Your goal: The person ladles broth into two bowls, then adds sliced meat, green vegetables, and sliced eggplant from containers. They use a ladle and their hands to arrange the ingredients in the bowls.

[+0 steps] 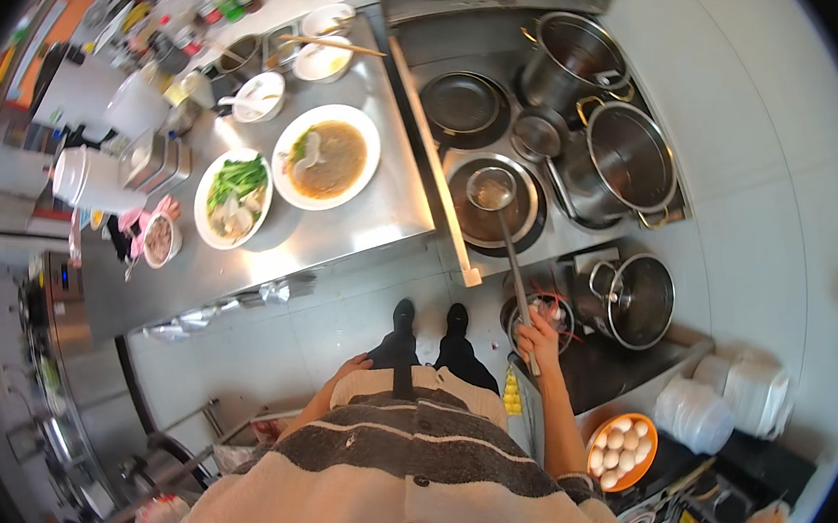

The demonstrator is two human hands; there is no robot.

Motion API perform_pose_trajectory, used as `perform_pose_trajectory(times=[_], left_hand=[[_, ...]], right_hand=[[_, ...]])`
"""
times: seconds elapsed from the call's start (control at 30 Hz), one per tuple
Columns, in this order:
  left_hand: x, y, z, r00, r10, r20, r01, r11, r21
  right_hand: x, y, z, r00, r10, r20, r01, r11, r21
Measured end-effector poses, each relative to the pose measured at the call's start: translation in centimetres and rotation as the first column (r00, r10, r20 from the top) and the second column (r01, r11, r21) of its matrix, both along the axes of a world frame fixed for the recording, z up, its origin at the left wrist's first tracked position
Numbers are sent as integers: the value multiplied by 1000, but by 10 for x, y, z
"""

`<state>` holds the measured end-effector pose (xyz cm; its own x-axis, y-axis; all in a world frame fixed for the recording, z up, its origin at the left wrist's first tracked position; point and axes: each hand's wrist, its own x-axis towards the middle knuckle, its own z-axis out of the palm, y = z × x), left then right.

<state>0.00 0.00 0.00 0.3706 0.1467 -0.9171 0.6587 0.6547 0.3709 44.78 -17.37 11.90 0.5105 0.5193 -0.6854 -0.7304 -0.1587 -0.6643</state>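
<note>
My right hand [539, 340] is closed round the handle of a long metal ladle [514, 262]. Its round bowl hangs over a wide pan [472, 228] of brownish liquid on the near burner. Low at my side, my left hand [356, 364] rests against my thigh, holding nothing that I can see, its fingers partly visible and looking stretched out. A second long-handled scoop [537, 137] leans beside the tall pots. On the counter to the left stand a large white bowl of brown broth [340, 160] with a white spoon and an oval dish of greens and pale pieces [235, 201].
Two tall steel pots [631, 156] stand at the stove's right, a dark flat pan [461, 103] at its back. Nearer are a glass-lidded pot [638, 299] and an orange basket of eggs [622, 451]. A wooden bar [437, 168] runs along the counter's edge.
</note>
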Motion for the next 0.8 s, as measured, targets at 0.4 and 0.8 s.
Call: perform_pose_trajectory(times=[0.4, 0.8], left_hand=[[32, 2, -77, 949, -310, 61, 275, 906, 323], [45, -4, -53, 990, -137, -43, 143, 947, 288]], right_hand=[[7, 27, 196, 944, 240, 225, -270, 956, 114], [-11, 134, 245, 777, 534, 333, -580, 813, 52]])
